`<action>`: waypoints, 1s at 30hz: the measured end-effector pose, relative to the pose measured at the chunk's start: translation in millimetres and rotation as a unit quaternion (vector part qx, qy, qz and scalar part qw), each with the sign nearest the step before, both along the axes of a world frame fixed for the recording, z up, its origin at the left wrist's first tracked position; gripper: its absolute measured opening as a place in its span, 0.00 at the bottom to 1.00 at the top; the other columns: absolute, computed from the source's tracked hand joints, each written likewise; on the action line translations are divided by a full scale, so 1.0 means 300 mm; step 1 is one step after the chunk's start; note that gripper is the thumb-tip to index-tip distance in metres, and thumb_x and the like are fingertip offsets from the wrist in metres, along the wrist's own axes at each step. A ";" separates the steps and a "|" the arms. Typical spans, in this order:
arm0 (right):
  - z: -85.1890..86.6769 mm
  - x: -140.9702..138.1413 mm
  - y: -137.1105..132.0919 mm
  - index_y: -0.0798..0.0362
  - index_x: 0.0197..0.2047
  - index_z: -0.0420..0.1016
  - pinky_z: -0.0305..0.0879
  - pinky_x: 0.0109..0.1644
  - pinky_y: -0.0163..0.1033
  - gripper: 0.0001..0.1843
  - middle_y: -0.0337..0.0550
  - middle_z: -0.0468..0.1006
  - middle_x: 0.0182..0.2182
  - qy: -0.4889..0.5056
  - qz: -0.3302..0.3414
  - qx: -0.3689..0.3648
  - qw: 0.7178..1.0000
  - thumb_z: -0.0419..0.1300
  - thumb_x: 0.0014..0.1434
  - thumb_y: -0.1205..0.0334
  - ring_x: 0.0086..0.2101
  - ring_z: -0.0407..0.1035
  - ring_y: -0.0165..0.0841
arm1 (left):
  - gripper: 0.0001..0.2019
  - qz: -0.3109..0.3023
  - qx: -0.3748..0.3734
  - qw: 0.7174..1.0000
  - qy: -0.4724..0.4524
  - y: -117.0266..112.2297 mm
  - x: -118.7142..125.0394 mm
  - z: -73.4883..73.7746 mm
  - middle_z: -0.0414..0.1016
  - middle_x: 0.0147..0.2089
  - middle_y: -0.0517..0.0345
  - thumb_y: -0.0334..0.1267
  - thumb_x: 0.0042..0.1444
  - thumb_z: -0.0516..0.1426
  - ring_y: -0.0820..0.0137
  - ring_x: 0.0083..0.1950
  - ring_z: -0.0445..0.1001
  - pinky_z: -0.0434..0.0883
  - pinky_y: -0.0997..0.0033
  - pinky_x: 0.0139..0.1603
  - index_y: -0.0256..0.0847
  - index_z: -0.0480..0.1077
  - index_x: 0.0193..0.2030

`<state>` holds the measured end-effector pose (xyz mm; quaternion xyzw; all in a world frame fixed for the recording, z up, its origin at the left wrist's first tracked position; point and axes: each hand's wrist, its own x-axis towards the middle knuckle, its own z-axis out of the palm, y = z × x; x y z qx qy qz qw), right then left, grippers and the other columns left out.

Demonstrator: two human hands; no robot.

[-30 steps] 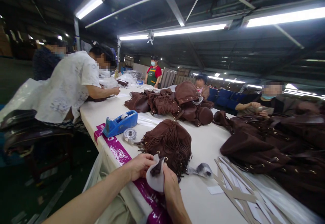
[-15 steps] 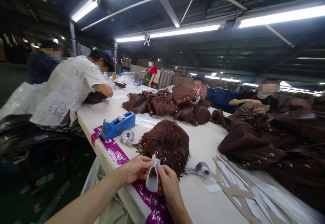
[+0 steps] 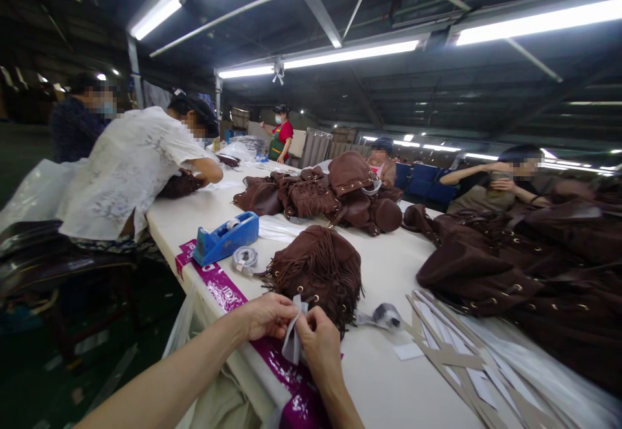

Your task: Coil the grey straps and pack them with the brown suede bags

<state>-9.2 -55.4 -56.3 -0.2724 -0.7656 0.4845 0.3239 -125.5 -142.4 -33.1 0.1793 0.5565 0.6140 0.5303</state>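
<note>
Both my hands meet at the near edge of the table over a small piece of thin whitish wrapping sheet (image 3: 292,343). My left hand (image 3: 270,315) pinches its upper left side between thumb and fingers. From the right, my right hand (image 3: 318,341) pinches the same sheet, fingers curled. Whatever lies inside the folded sheet is hidden. Just beyond my fingers sits a dark brown fringed bag (image 3: 318,267) with metal eyelets along its rim, its opening turned towards me.
A blue tape dispenser (image 3: 226,238) and a wrapped coiled strap (image 3: 244,258) lie left of the bag. To the right are a small wrapped bundle (image 3: 387,316), card strips (image 3: 449,354) and piled brown bags (image 3: 505,273). More bags (image 3: 335,192) lie behind; several co-workers surround the table.
The sheet, spread wider before, is now folded narrower between my fingers. The co-worker at right has raised both arms near the head; the one in the red top has lifted an arm.
</note>
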 end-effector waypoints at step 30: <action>0.003 0.028 -0.024 0.52 0.26 0.68 0.54 0.18 0.31 0.09 0.32 0.69 0.16 0.080 0.106 -0.187 0.973 0.63 0.45 0.58 0.17 0.60 0.27 | 0.19 0.055 0.006 0.994 0.092 0.011 0.058 -0.003 0.65 0.23 0.65 0.40 0.31 0.65 0.77 0.22 0.62 0.59 0.76 0.25 0.36 0.67 0.31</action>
